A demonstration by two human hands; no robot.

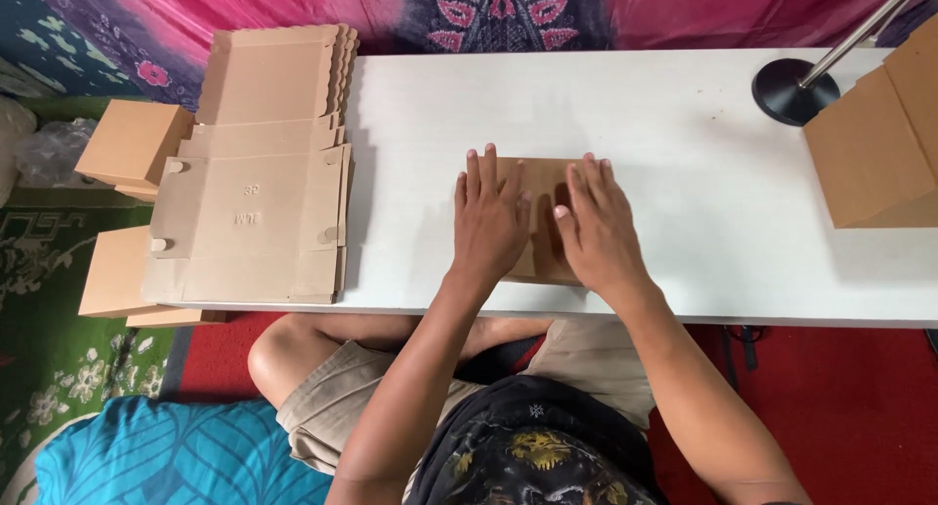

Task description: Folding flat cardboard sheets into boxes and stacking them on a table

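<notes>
Long white rectangular table (pixel 684 105) spans the view, its near edge above the seated person's knees. Red floor mat (pixel 840 388) below the table on the right; green patterned rug (pixel 49 358) on the left.

Stack of flat, unfolded brown cardboard box blanks (pixel 254 183) lies on the table's left end, overhanging the left edge. Assembled brown cardboard boxes (pixel 132 144) sit on the floor just beside that stack. Another brown cardboard box (pixel 870 153), tilted, stands at the table's right end, next to the round black base of a metal stand (pixel 787 90).

Small flat brown cardboard piece (pixel 539 178) lies at the table's centre, near the front edge.

Left hand (pixel 489 222): open, palm down, fingers spread, pressed flat on the left part of the cardboard piece. Right hand (pixel 598 227): open, palm down, pressed flat on its right part. Hands side by side, narrow gap between them; neither grips anything.
</notes>
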